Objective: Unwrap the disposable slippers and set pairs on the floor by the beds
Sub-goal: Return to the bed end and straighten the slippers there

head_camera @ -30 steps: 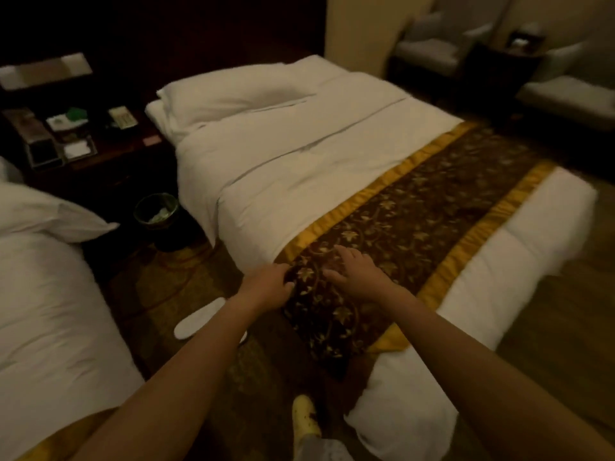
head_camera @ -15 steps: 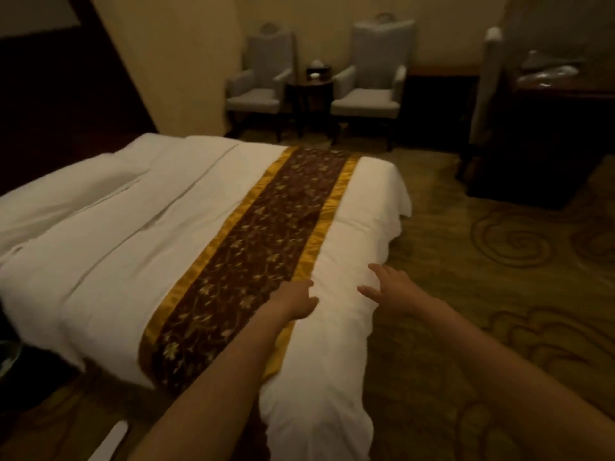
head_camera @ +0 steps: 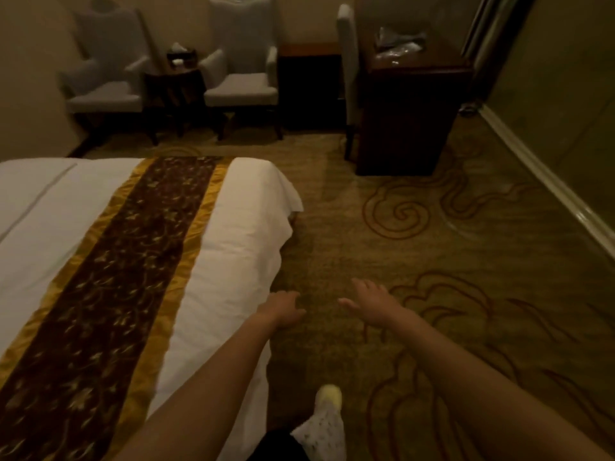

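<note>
A dim hotel room seen from head height, looking down. Patterned carpet [head_camera: 432, 227] with swirl motifs fills the view from the centre out to three o'clock. At nine o'clock lies a bed [head_camera: 239, 234] in white linen, crossed by a brown runner with gold borders [head_camera: 109, 277]. At one o'clock stands a dark wooden desk [head_camera: 412, 104], and on its top lie clear plastic packets [head_camera: 396, 44] — too blurred to tell whether they hold slippers. A pale chair [head_camera: 346, 61] stands at the desk's left side. At eleven to twelve o'clock two grey armchairs [head_camera: 243, 78] flank a small dark side table [head_camera: 173, 88] carrying a tissue box [head_camera: 179, 53]. A pale baseboard [head_camera: 549, 181] runs along the wall at two to three o'clock.

Both bare arms reach forward from the bottom edge. The left hand [head_camera: 279, 311] hovers at the bed's corner, just beside the white linen, fingers loosely curled and empty. The right hand [head_camera: 372, 301] is over the carpet near it (slightly further forward), fingers spread and relaxed, grasping nothing. At six o'clock a foot in a white, yellow-toed sock [head_camera: 327, 424] stands on the carpet.

No slippers show clearly anywhere — neither on the floor nor in either hand.
</note>
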